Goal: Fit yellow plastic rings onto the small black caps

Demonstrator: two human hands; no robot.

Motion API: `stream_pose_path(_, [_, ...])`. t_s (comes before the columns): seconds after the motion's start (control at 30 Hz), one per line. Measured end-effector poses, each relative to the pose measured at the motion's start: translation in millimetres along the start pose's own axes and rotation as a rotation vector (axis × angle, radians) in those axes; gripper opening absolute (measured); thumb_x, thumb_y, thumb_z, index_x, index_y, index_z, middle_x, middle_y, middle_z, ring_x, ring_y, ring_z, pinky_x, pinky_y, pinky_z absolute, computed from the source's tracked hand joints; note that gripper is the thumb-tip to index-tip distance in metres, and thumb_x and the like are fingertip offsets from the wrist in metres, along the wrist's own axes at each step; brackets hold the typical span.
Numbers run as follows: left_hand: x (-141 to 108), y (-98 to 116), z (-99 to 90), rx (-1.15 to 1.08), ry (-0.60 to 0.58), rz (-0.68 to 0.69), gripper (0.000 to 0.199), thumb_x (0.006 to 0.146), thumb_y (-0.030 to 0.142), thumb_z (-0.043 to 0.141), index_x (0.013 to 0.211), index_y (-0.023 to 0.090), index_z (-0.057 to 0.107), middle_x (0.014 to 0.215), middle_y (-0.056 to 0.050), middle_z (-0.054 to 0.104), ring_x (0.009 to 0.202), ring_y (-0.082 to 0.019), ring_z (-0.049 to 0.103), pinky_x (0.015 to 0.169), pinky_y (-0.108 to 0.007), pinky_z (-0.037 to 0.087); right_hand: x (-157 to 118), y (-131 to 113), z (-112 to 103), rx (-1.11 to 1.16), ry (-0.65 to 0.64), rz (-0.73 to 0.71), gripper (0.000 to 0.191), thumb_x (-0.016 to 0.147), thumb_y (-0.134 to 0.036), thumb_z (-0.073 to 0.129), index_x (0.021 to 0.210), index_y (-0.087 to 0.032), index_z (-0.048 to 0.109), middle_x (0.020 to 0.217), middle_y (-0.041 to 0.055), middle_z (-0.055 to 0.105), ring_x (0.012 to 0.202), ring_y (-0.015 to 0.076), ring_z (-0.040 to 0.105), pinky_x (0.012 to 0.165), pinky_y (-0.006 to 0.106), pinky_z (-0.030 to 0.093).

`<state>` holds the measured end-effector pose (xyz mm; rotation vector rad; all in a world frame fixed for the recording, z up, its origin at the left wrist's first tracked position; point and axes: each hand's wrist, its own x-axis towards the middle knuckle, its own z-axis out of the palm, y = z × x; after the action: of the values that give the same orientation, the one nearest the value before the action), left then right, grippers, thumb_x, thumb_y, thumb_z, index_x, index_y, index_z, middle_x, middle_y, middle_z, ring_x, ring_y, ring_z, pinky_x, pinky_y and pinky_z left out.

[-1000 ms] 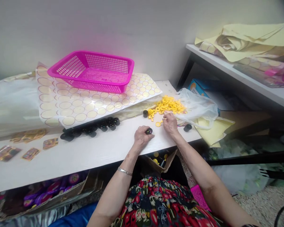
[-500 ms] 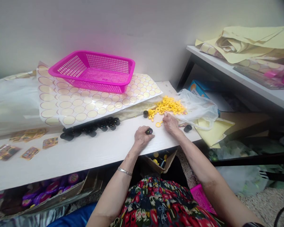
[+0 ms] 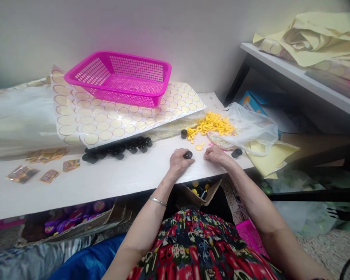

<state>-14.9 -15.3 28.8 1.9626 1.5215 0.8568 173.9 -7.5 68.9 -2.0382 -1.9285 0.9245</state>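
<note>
My left hand (image 3: 180, 160) rests on the white table, its fingers wrapped round a small black cap (image 3: 188, 154). To its right, my right hand (image 3: 215, 155) is closed, fingertips pinched together; whatever they hold, if anything, is too small to make out. Between and just beyond the hands lies a single yellow ring with a stem (image 3: 199, 147). A heap of similar yellow plastic pieces (image 3: 215, 123) sits farther back. One black cap (image 3: 184, 134) stands at the heap's left edge, and another black piece (image 3: 237, 153) lies right of my right hand.
A pink basket (image 3: 119, 83) stands on sheets of round stickers (image 3: 105, 124). Several black caps (image 3: 118, 149) line the sheets' front edge. Small printed packets (image 3: 49, 176) lie at left. A clear plastic bag (image 3: 251, 124) is at right, and an open carton (image 3: 200, 192) sits below the table edge.
My right hand has drawn back from the yellow heap toward me, uncovering a patch of small multicoloured bits. My left hand still holds the black cap. The whole view has shifted slightly.
</note>
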Motion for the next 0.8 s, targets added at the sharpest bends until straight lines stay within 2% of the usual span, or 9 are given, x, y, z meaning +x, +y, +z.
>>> stream_pose_path(0.1, [0, 0, 0.2, -0.003, -0.001, 0.003, 0.030, 0.058, 0.033, 0.072, 0.085, 0.022, 0.065, 0.082, 0.000, 0.063, 0.082, -0.017, 0.053, 0.075, -0.029, 0.042, 3, 3, 4, 0.011, 0.038, 0.053, 0.010, 0.058, -0.013, 0.059, 0.062, -0.013, 0.068, 0.055, 0.0026, 0.061, 0.057, 0.0145, 0.055, 0.051, 0.022, 0.037])
stream_pose_path(0.2, [0, -2, 1.2, -0.003, -0.003, 0.007, 0.030, 0.058, 0.034, 0.072, 0.085, 0.022, 0.065, 0.083, 0.000, 0.063, 0.082, -0.017, 0.053, 0.074, -0.028, 0.042, 4, 3, 6, -0.061, 0.097, 0.023, 0.010, 0.058, -0.012, 0.057, 0.058, -0.014, 0.067, 0.055, 0.0037, 0.062, 0.060, 0.0154, 0.056, 0.053, 0.023, 0.037])
stream_pose_path(0.33, [0, -5, 3.4, 0.003, 0.009, 0.023, 0.030, 0.057, 0.034, 0.073, 0.084, 0.022, 0.065, 0.080, 0.000, 0.062, 0.080, -0.017, 0.053, 0.073, -0.028, 0.042, -2, 8, 6, -0.022, 0.124, -0.060, 0.014, 0.064, -0.014, 0.053, 0.060, -0.013, 0.066, 0.057, 0.0036, 0.061, 0.063, 0.0157, 0.056, 0.059, 0.024, 0.038])
stream_pose_path(0.47, [1, -7, 5.5, 0.001, -0.003, -0.008, 0.032, 0.057, 0.035, 0.073, 0.085, 0.023, 0.065, 0.080, 0.000, 0.061, 0.080, -0.017, 0.053, 0.073, -0.028, 0.043, -15, 19, 13, 0.101, 0.163, -0.166, 0.014, 0.070, -0.021, 0.053, 0.070, -0.015, 0.066, 0.068, 0.0021, 0.061, 0.068, 0.0145, 0.055, 0.063, 0.024, 0.039])
stream_pose_path(0.57, [2, -8, 6.4, -0.005, -0.005, -0.010, 0.032, 0.057, 0.035, 0.073, 0.086, 0.023, 0.065, 0.081, 0.000, 0.061, 0.081, -0.017, 0.053, 0.074, -0.028, 0.042, -25, 22, 25, 0.023, 0.222, -0.263, 0.010, 0.070, -0.024, 0.057, 0.075, -0.017, 0.063, 0.077, 0.0019, 0.058, 0.070, 0.0141, 0.053, 0.064, 0.025, 0.039])
stream_pose_path(0.7, [1, -9, 7.1, -0.010, 0.017, 0.023, 0.031, 0.057, 0.035, 0.073, 0.084, 0.022, 0.065, 0.081, 0.000, 0.062, 0.081, -0.017, 0.053, 0.073, -0.028, 0.042, -32, 16, 38, -0.131, 0.309, -0.282, 0.013, 0.078, -0.018, 0.047, 0.073, -0.019, 0.059, 0.082, 0.0034, 0.054, 0.072, 0.0151, 0.051, 0.062, 0.026, 0.036])
stream_pose_path(0.8, [1, -7, 6.7, 0.006, 0.009, 0.031, 0.029, 0.057, 0.035, 0.073, 0.083, 0.022, 0.065, 0.081, 0.000, 0.062, 0.081, -0.017, 0.053, 0.073, -0.028, 0.041, -31, 3, 39, -0.070, 0.372, -0.342, 0.012, 0.080, -0.017, 0.047, 0.074, -0.019, 0.057, 0.081, 0.0035, 0.053, 0.072, 0.0156, 0.051, 0.065, 0.026, 0.037])
